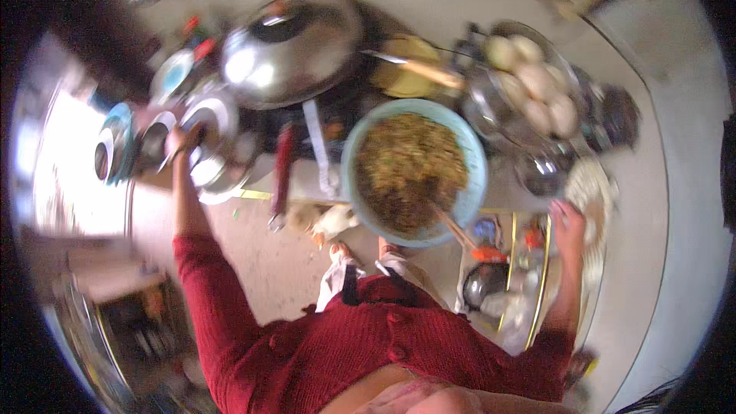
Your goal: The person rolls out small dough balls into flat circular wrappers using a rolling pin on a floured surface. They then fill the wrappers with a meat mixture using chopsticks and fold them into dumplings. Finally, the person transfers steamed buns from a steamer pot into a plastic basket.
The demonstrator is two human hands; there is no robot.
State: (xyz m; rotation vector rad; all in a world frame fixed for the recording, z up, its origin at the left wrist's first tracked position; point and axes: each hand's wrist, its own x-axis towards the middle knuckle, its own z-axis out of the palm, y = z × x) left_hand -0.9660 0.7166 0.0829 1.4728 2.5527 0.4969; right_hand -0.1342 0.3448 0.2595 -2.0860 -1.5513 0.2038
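My left hand (183, 139) is stretched out to the left among metal bowls (210, 115); blur hides whether its fingers grip one. At the right, my right hand (568, 217) is raised beside a pale cloth-like item (589, 184), its fingers slightly apart, and it appears to hold nothing. Between the hands, a light blue basin (477, 167) holds a chopped brown and green mixture (411, 161), with chopsticks (454, 227) leaning out over its near rim. Behind the basin, a knife (422, 69) with a light wooden handle lies across a round yellowish board (405, 77).
A large wok with a domed metal lid (293, 52) stands at the back left. Pale round dough-like pieces (535, 80) fill a container at the back right. A red-handled object (282, 175) juts over the counter edge. Below are shelves with a dark pot (486, 286).
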